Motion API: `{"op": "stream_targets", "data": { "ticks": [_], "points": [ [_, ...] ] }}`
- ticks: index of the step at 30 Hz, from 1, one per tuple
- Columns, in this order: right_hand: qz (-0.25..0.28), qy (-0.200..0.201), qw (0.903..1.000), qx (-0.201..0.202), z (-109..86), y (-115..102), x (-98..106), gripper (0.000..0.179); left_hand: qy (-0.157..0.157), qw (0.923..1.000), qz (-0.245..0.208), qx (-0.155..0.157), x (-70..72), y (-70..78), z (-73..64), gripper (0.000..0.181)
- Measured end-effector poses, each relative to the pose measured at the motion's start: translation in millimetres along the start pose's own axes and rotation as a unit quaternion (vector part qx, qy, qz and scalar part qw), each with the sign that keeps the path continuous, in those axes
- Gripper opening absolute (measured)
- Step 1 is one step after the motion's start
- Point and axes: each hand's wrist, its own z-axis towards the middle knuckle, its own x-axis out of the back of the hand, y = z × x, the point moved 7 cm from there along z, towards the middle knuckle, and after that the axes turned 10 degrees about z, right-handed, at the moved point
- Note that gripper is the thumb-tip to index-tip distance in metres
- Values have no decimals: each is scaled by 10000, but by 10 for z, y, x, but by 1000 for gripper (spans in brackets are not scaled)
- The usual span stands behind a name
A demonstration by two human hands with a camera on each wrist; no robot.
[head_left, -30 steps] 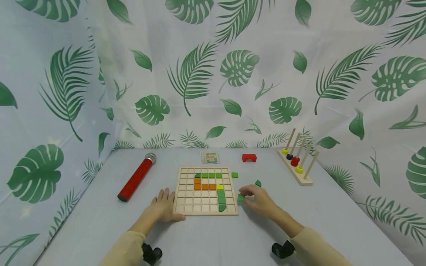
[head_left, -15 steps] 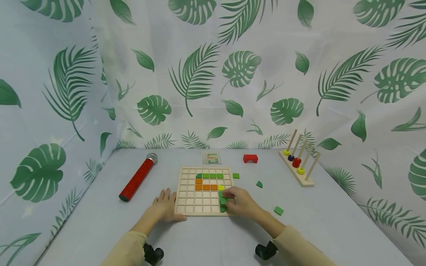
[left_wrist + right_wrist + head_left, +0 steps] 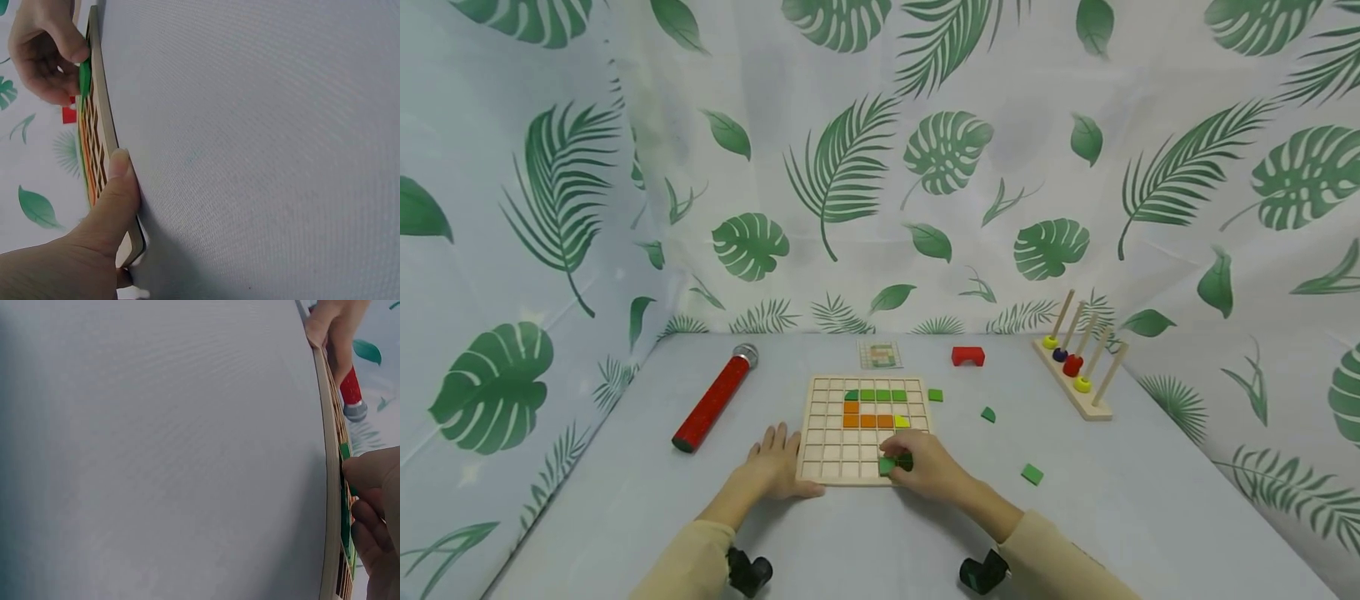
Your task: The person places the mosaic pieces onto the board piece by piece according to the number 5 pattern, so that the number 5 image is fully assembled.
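A wooden grid board (image 3: 831, 454) lies on the table with coloured tiles in its cells. My left hand (image 3: 767, 467) rests at its left edge, fingers straight, the thumb (image 3: 115, 194) along the front edge. Thumb and fingers of my right hand (image 3: 931, 467) pinch a green tile (image 3: 886, 467) at the board's lower right; the left wrist view shows this tile (image 3: 84, 78) edge-on. Orange tiles (image 3: 868, 421), a yellow piece (image 3: 902, 422) and a row of light green tiles (image 3: 883, 395) sit further up. My right hand mostly hides the green column below the yellow piece.
Loose green pieces lie right of the board: a square (image 3: 936, 395), a rounded one (image 3: 988, 414) and another square (image 3: 1032, 474). Behind are a pattern card (image 3: 880, 355) and a red arch block (image 3: 967, 356). A red microphone (image 3: 711, 408) lies left, a peg stand (image 3: 1078, 387) right.
My right hand has picked up a green tile from the table right of the board and carried it left over the board's lower part. My left hand has stayed at the board's edge.
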Motion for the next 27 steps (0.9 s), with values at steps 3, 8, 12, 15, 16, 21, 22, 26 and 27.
{"op": "stream_targets", "data": {
  "ticks": [3,8,12,15,16,21,22,26,27],
  "points": [
    [-146,6,9999,-70,-17,0,5,28,11,10000,8,1,17,11,1,100],
    [-211,15,9998,-63,-25,-5,28,27,41,10000,35,-39,17,14,28,100],
    [-240,-3,9997,-76,-31,4,33,28,57,9999,85,-71,7,14,38,100],
    [-222,0,9997,-60,-32,12,33,29,49,9999,83,-60,5,12,32,100],
    [-215,-3,9997,-66,-34,16,33,30,40,9999,75,-56,5,11,28,100],
    [-28,11,9998,-174,-54,26,70,30,-20,10000,0,-12,-12,-4,18,100],
    [14,19,9998,-212,-64,31,87,29,-31,10000,-29,-1,-13,-2,18,100],
    [240,54,9993,-270,-114,66,155,30,-3,10000,10,-10,-37,0,32,100],
    [286,73,9992,-280,-130,81,174,30,9,10000,10,-15,-38,5,34,101]
  ]
}}
